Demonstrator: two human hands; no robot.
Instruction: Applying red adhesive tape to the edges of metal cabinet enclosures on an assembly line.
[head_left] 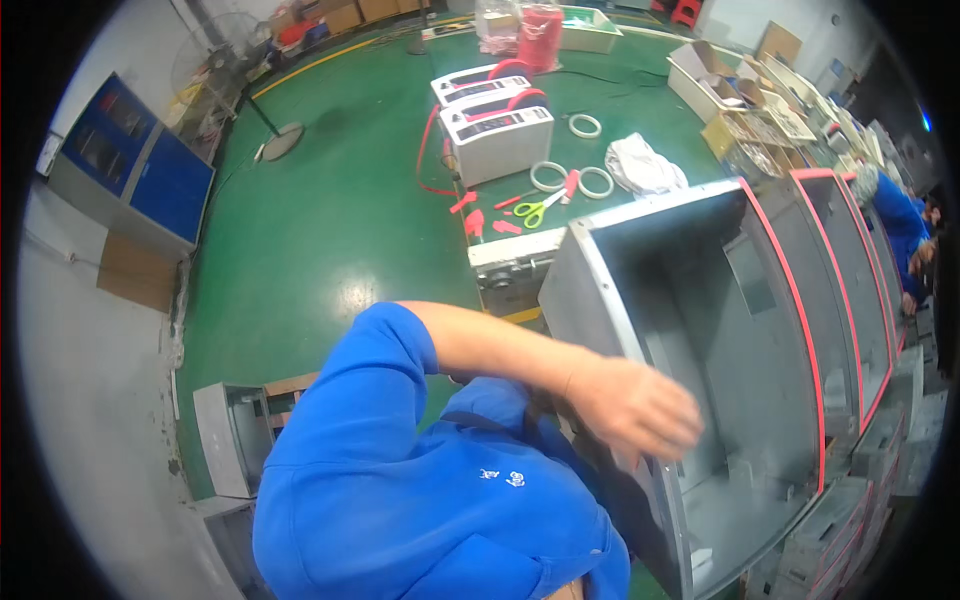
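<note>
My left hand (638, 412) reaches from the left across the near rim of a grey metal box (592, 290). Its fingers are curled and slightly blurred. Whatever they may hold is hidden beneath them. The box stands tilted in view with its open side showing. Red tape (790, 290) runs along its right rim, while the near left rim shows bare metal. My right hand is out of sight; only a bit of bare arm (566, 592) shows at the lower edge.
Beyond the box, a bench holds two white tape dispensers (500, 145), tape rolls (585, 126), green-handled scissors (538, 208), red scraps and a white cloth (642, 165). More taped boxes (835, 270) stand to the right, near a co-worker in blue (905, 225). Grey boxes (228, 440) sit at left.
</note>
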